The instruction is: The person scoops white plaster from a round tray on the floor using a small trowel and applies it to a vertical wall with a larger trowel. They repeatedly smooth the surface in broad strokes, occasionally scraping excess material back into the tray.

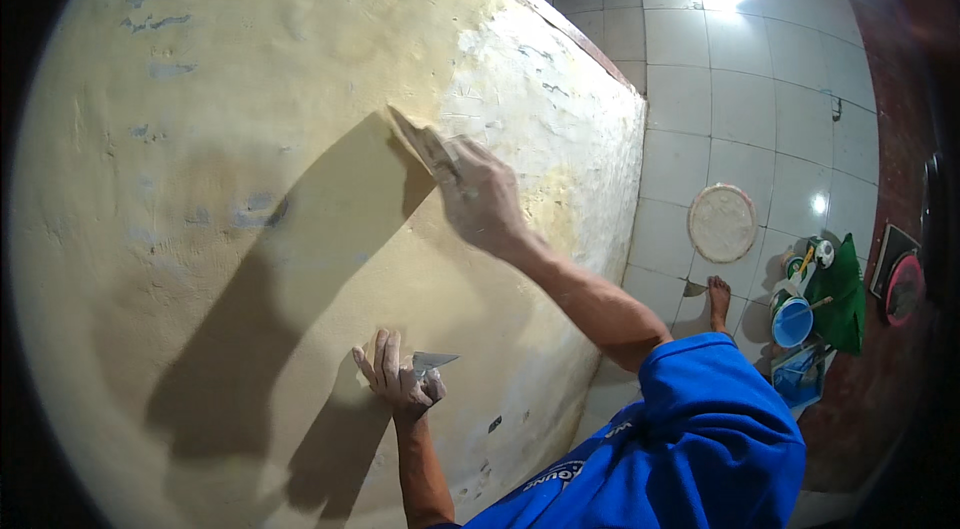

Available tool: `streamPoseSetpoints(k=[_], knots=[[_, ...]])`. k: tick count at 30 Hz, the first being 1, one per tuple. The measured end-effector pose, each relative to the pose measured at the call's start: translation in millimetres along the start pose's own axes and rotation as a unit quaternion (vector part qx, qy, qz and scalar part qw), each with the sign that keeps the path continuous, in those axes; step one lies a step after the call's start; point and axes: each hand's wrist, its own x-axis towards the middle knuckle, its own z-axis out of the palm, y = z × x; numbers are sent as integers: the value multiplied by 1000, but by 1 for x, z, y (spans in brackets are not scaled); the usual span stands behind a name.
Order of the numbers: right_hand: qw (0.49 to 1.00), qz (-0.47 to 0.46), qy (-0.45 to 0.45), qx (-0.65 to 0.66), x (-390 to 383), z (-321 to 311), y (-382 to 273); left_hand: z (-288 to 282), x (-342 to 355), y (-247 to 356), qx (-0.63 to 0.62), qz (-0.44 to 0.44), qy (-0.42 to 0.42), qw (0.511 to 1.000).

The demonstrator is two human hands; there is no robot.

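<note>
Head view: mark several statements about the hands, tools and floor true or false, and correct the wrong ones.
1. The right hand holds a flat tool at the wall. True.
2. The left hand is empty. False: the left hand holds a small scraper with a grey blade.
3. A pale round object lies on the tiled floor. True.
4. The person's shirt is green. False: the shirt is blue.
5. A bare foot shows on the tiles. True.
</note>
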Motion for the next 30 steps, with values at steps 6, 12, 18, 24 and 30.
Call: streamPoseSetpoints(k=[6, 12, 18, 24, 30], knots=[[971, 174, 125, -110, 68, -50, 116, 4, 12, 4, -6, 5, 3, 1000], [996, -60, 9, -63, -10, -7, 40, 1, 7, 0, 12, -17, -3, 1000], [936, 130, 104, 310, -6, -56, 140, 6, 13, -2, 31, 6, 17, 999], [864, 358, 184, 301, -56, -179, 330, 4, 21, 3, 87, 15, -9, 996], [897, 358, 191, 176, -41, -224, 451, -3, 14, 5, 70, -23, -49, 996]])
